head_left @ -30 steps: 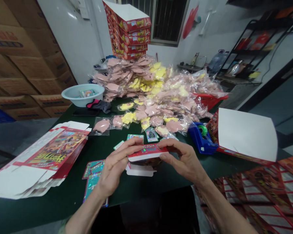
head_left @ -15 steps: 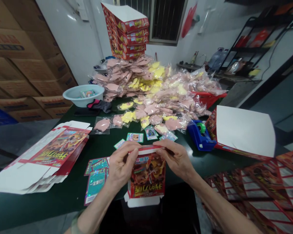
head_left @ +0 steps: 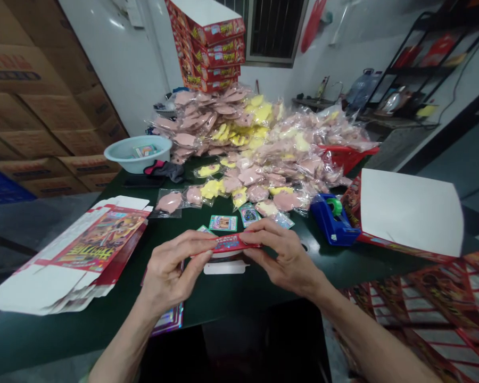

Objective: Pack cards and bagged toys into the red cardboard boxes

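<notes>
Two hands are at work over the dark green surface (head_left: 83, 332); the left hand (head_left: 170, 271) and the right hand (head_left: 285, 258) are close together, both clamped on the ends of one folded red carton (head_left: 231, 243), which is held flat in the air near the middle of the surface's near edge; a white flap (head_left: 224, 267) shows just below it.

Three trading cards (head_left: 222, 223) lie face up just beyond the hands, and a fourth is mostly hidden behind the left hand's fingers; more foil cards (head_left: 167, 319) lie under the left wrist, their number hidden.

One stack of flat printed carton blanks (head_left: 91, 255) lies by the left edge; one opened carton (head_left: 407, 213) with its white inside showing sits at the right edge, beside one blue tape dispenser (head_left: 334, 219); one large heap of pink and yellow plastic packets (head_left: 255, 143) fills the far half; at least four stacked cartons (head_left: 207, 45) stand on top of it; one pale blue basin (head_left: 138, 153) sits at the far left corner; one red basket (head_left: 347, 157) sits at the far right.
</notes>
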`<state>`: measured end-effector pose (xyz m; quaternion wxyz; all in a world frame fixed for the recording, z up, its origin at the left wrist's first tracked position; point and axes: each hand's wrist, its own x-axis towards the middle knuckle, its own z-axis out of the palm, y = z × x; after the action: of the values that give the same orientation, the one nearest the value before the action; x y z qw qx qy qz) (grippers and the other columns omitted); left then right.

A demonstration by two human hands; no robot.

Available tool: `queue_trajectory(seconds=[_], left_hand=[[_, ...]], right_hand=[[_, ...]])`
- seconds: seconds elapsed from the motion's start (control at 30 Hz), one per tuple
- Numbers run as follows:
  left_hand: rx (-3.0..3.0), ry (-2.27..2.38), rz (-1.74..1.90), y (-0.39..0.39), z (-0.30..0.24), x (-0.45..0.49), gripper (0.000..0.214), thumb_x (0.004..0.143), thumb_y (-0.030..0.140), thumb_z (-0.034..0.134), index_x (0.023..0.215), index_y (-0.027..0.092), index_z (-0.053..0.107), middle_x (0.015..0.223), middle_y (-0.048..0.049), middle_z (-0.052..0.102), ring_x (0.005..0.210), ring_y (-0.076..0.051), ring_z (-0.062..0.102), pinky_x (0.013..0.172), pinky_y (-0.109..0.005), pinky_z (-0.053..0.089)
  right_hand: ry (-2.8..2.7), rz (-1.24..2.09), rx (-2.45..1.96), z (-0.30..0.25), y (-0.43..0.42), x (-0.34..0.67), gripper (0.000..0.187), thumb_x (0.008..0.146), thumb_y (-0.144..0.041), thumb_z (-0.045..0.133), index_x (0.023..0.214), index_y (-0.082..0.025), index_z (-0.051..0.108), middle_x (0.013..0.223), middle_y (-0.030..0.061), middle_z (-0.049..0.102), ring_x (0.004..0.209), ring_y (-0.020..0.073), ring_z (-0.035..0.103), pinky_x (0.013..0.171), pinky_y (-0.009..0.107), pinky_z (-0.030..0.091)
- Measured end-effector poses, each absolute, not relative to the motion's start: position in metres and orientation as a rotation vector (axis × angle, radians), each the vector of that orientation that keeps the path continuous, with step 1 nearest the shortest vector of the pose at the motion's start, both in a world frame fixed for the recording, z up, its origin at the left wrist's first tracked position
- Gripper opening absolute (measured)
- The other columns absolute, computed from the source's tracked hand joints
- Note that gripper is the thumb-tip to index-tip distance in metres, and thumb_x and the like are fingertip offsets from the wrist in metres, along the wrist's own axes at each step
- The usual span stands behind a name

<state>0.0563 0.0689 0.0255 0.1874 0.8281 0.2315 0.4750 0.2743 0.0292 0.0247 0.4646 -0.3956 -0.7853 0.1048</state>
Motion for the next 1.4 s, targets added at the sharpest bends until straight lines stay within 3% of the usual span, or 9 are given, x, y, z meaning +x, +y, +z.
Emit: queue_trajectory(seconds=[0.23,0.47,0.7,0.8,0.9,1.07,1.17,1.27,1.4], left_hand=[[2.225,0.7,1.353,0.054,0.031,0.058,0.021,0.08,0.008,0.057,0.094,0.019,0.069,0.088,-0.0048,0.07,0.078,-0.014,0.067,0.067,-0.023,0.054],[2.38,0.709,1.397,0.056,0.018,0.058,0.027,0.081,0.006,0.054,0.103,0.017,0.065,0.103,-0.0076,0.066,0.091,-0.014,0.065,0.079,-0.024,0.052],[2.516,0.768,1.46,0.062,0.003,0.069,0.04,0.077,0.009,0.061,0.116,0.013,0.052,0.116,-0.0136,0.057,0.107,-0.019,0.057,0.093,-0.031,0.048],[2.533,0.797,1.485,0.064,-0.002,0.072,0.044,0.076,0.007,0.063,0.118,0.013,0.049,0.118,-0.0147,0.056,0.11,-0.02,0.055,0.095,-0.032,0.046],[2.532,0.844,1.474,0.064,-0.007,0.073,0.045,0.078,0.008,0.06,0.12,0.012,0.046,0.119,-0.0153,0.053,0.113,-0.02,0.052,0.096,-0.033,0.045],[2.43,0.86,1.547,0.063,-0.009,0.077,0.031,0.084,0.008,0.051,0.114,0.013,0.05,0.112,-0.0123,0.053,0.106,-0.017,0.053,0.09,-0.032,0.047],[2.385,0.86,1.629,0.063,-0.004,0.079,0.025,0.083,0.005,0.052,0.105,0.016,0.056,0.103,-0.0075,0.057,0.094,-0.013,0.057,0.081,-0.026,0.05],[2.407,0.896,1.638,0.064,-0.001,0.079,0.027,0.081,0.004,0.055,0.104,0.017,0.059,0.104,-0.0066,0.059,0.091,-0.012,0.059,0.076,-0.023,0.05],[2.477,0.898,1.596,0.07,-0.004,0.076,0.03,0.083,0.005,0.052,0.108,0.02,0.057,0.106,-0.0065,0.06,0.093,-0.013,0.06,0.076,-0.025,0.052]], right_hand=[[-2.046,0.354,-1.013,0.051,0.025,0.28,0.013,0.086,-0.018,0.054,0.092,-0.019,0.066,0.079,0.003,0.064,0.069,0.0117,0.059,0.059,0.024,0.049],[-1.993,0.171,-0.964,0.025,0.025,0.277,0.026,0.089,-0.012,0.045,0.11,-0.017,0.059,0.105,0.0094,0.062,0.096,0.0138,0.06,0.083,0.029,0.052],[-1.899,0.033,-1.019,-0.011,0.028,0.267,0.052,0.088,-0.009,0.041,0.138,-0.021,0.033,0.132,0.0141,0.046,0.125,0.0207,0.044,0.103,0.039,0.04],[-1.761,0.122,-1.029,-0.025,0.03,0.258,0.058,0.088,-0.011,0.043,0.141,-0.024,0.024,0.135,0.013,0.043,0.125,0.0231,0.044,0.096,0.038,0.047],[-1.459,0.305,-1.023,-0.035,0.03,0.248,0.057,0.087,-0.016,0.051,0.137,-0.026,0.027,0.136,0.0129,0.04,0.112,0.0218,0.054,0.074,0.03,0.056],[-1.373,0.291,-1.019,-0.038,0.027,0.241,0.033,0.085,-0.013,0.052,0.116,-0.024,0.046,0.121,0.0098,0.05,0.108,0.0193,0.053,0.063,0.023,0.053],[-1.375,0.178,-1.015,-0.038,0.029,0.241,0.042,0.084,-0.011,0.053,0.122,-0.025,0.041,0.117,0.0089,0.052,0.102,0.0176,0.055,0.058,0.021,0.052],[-1.449,0.092,-1.028,-0.037,0.032,0.246,0.05,0.084,-0.01,0.053,0.128,-0.027,0.037,0.115,0.0087,0.052,0.101,0.0178,0.056,0.059,0.023,0.053],[-1.617,-0.024,-0.988,-0.033,0.039,0.253,0.042,0.085,-0.008,0.049,0.121,-0.029,0.044,0.113,0.0078,0.05,0.103,0.0185,0.055,0.077,0.033,0.054]])
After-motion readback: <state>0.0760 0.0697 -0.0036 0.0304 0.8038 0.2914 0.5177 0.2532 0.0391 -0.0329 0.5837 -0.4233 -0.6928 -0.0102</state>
